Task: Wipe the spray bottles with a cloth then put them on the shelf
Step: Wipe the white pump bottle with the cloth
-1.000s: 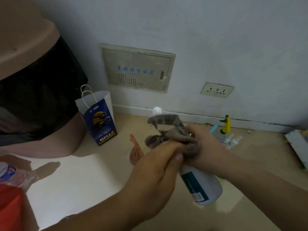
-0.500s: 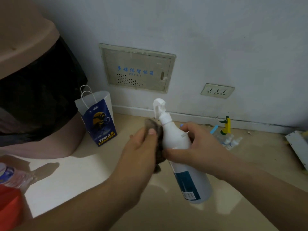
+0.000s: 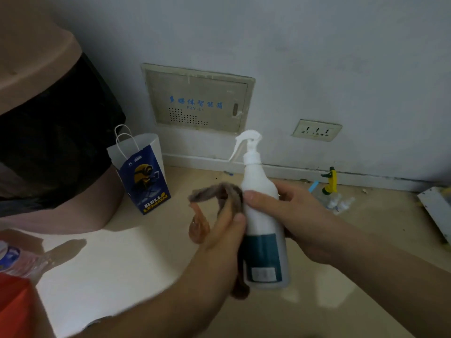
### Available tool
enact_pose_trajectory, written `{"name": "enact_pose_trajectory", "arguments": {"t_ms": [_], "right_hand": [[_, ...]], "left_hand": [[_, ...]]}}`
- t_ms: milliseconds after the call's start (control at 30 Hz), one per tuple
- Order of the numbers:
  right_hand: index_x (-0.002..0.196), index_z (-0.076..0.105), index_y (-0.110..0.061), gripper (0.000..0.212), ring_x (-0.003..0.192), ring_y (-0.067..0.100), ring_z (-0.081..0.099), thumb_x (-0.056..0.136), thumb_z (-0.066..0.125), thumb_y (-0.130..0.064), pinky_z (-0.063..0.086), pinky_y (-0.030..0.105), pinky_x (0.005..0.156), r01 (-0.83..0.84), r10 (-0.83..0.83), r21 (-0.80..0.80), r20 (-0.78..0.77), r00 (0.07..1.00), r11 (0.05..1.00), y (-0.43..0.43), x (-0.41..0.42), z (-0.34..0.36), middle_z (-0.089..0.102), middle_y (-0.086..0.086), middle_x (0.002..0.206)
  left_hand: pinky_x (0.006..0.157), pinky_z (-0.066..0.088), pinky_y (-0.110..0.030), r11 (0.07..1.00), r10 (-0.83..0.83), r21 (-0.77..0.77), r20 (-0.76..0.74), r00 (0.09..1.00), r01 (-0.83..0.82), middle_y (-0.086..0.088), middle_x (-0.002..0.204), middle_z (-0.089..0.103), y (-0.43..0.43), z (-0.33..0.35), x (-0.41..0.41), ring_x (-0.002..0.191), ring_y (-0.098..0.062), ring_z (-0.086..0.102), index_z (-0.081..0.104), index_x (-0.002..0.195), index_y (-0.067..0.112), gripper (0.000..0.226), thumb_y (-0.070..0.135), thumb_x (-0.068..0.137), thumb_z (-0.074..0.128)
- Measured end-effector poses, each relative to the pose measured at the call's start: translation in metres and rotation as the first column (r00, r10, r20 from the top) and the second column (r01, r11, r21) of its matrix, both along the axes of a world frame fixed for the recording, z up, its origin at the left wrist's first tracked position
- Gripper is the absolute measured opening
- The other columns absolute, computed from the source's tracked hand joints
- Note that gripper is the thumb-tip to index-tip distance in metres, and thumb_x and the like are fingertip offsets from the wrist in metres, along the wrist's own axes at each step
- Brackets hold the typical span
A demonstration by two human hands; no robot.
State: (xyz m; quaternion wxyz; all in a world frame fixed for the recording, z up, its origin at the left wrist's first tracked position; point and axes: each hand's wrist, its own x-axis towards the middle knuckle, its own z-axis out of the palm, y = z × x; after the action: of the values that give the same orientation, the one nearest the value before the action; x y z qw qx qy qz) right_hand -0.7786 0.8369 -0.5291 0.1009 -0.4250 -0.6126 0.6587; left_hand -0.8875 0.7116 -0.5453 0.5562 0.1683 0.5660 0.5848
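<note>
Gripping the spray bottle [image 3: 262,215] round its white middle, the fingers [image 3: 258,198] of the right hand [image 3: 300,215] are clamped on it. The thumb lies across the near face; the rest curl behind, mostly hidden. The fingers [image 3: 238,219] of the left hand [image 3: 219,240] pinch the cloth [image 3: 214,191] against the bottle's left side. A grey-brown loop sticks out to the left and a tail hangs under the palm.

Bottle: close to upright, trigger pointing left, held in the air above the floor [image 3: 366,240], mid-view, near the wall.

Step, as judged: wiping of this bottle under way, with the cloth at the shoulder, above the dark label.

Next move probably calls for drawing the cloth down over the label to the base while the right hand turns the bottle to bring the far side round. Then the shelf — none is plainly in view, so it must be found first.

Far right by the skirting: a yellow-green sprayer [image 3: 330,182], presumably awaiting its turn. Behind the left hand: an orange translucent object [image 3: 199,228]; cannot tell what. Left: a paper bag [image 3: 144,176].
</note>
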Motion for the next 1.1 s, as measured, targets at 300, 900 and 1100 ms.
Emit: {"name": "enact_pose_trajectory", "arguments": {"t_ms": [300,900,1100], "right_hand": [[0.131,0.068,-0.019,0.05,0.116,0.035,0.071,0.092,0.068,-0.05,0.058,0.054,0.099,0.08,-0.106,-0.264,-0.084,0.991,0.961,-0.002,-0.006,-0.004,0.074,0.01,0.126],[0.123,0.071,-0.023,0.047,0.113,0.038,0.07,0.096,0.059,-0.058,0.063,0.058,0.082,0.14,-0.146,-0.23,-0.011,0.989,0.963,0.007,-0.001,0.009,0.073,0.014,0.123],[0.123,0.071,-0.029,0.054,0.112,0.031,0.072,0.091,0.056,-0.07,0.064,0.057,0.083,0.121,-0.116,-0.154,0.043,0.992,0.981,0.007,0.001,0.016,0.077,0.005,0.118]], "left_hand": [[0.103,0.049,-0.026,0.981,-0.021,0.139,-0.617,0.787,0.134,0.037,0.131,0.042,-0.008,-0.005,0.021,0.128,0.007,0.048,0.025,0.142,0.06,0.079,0.043,0.083,0.073],[0.079,0.065,-0.039,0.946,-0.296,0.024,-0.337,0.894,0.323,0.018,0.111,0.07,-0.008,0.001,-0.031,0.102,-0.006,0.072,0.052,0.132,0.047,0.067,0.034,0.077,0.087],[0.083,0.064,-0.036,0.945,-0.281,0.048,-0.393,0.876,0.324,0.019,0.115,0.07,-0.008,0.002,-0.031,0.105,-0.006,0.071,0.053,0.132,0.048,0.066,0.034,0.077,0.087]]}}
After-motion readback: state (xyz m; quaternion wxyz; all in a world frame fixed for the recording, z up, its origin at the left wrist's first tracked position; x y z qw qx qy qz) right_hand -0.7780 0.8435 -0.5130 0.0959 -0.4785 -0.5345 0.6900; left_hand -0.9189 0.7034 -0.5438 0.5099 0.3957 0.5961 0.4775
